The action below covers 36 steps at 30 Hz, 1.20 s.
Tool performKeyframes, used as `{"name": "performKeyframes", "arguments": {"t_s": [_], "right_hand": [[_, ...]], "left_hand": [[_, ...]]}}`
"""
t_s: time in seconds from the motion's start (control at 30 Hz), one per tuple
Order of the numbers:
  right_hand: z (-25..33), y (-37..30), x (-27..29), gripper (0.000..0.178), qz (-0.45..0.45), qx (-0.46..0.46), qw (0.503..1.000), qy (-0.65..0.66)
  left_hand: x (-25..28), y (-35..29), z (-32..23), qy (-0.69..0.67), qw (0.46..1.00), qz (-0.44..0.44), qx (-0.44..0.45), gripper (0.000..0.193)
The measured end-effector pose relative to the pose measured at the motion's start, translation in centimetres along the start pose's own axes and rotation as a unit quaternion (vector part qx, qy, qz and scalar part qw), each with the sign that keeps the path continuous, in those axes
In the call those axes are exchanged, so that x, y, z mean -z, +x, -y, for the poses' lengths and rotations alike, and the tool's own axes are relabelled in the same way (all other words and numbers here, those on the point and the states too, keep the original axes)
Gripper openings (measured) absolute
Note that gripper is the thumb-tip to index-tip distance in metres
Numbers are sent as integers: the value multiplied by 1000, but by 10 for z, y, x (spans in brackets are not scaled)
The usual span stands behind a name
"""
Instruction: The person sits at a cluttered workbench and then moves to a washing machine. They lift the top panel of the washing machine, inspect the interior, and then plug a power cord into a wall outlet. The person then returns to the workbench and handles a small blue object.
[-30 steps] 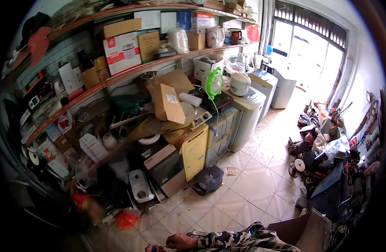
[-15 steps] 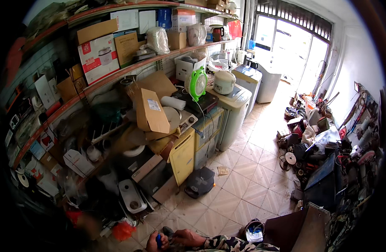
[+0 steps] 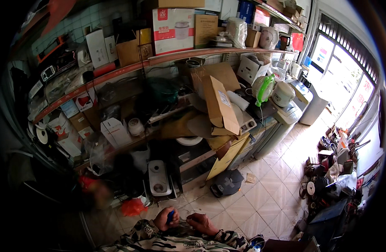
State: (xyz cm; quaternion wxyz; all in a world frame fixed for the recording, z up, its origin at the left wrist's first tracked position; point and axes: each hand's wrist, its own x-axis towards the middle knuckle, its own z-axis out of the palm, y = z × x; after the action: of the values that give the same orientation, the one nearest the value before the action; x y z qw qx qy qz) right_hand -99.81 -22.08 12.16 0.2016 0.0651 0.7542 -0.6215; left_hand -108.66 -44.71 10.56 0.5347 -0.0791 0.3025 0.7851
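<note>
My left hand [image 3: 162, 219] is closed around a small blue object [image 3: 171, 216], mostly covered by the fingers, so its kind does not show. To its right my right hand [image 3: 202, 224] is bent in a pinch, a short gap from the left one. Whatever lies between its fingertips is too small to make out. Both hands are low in the picture, in front of my body, with camouflage sleeves [image 3: 138, 233] behind them. Beyond them on the tiled floor lie a red plastic bag [image 3: 134, 206] and a dark grey bag with a cross mark [image 3: 227, 183].
A white appliance panel [image 3: 159, 178] leans by a cluttered low shelf. Above run a long red-edged shelf [image 3: 176, 60] with boxes, a green fan [image 3: 265, 90] and a rice cooker [image 3: 283, 94]. A heap of parts [image 3: 334, 168] lines the right wall.
My view has swung left, so the shelves sit further right. Both hands appear higher and slightly further right in the picture, the left still around the blue object.
</note>
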Motion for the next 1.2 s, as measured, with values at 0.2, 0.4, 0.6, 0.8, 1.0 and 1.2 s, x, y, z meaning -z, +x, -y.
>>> {"name": "performKeyframes", "arguments": {"t_s": [0.2,0.4,0.6,0.8,1.0,1.2], "right_hand": [[20,27,-6,38,2,0,1000,4],[3,45,-13,38,-23,34,999,-22],[23,36,-12,34,-59,16,998,-32],[0,18,-21,36,-109,33,993,-31],[-7,-30,-25,36,-140,-11,990,20],[-31,-87,-41,38,-187,-3,982,17]], "left_hand": [[30,6,-32,-14,1000,28,-1,41],[39,12,-53,-3,1000,20,0,50],[38,30,-61,2,999,42,29,49],[63,50,-39,-10,995,58,77,43],[-3,42,-25,-4,989,-64,136,38],[2,52,18,23,956,197,214,45]]}}
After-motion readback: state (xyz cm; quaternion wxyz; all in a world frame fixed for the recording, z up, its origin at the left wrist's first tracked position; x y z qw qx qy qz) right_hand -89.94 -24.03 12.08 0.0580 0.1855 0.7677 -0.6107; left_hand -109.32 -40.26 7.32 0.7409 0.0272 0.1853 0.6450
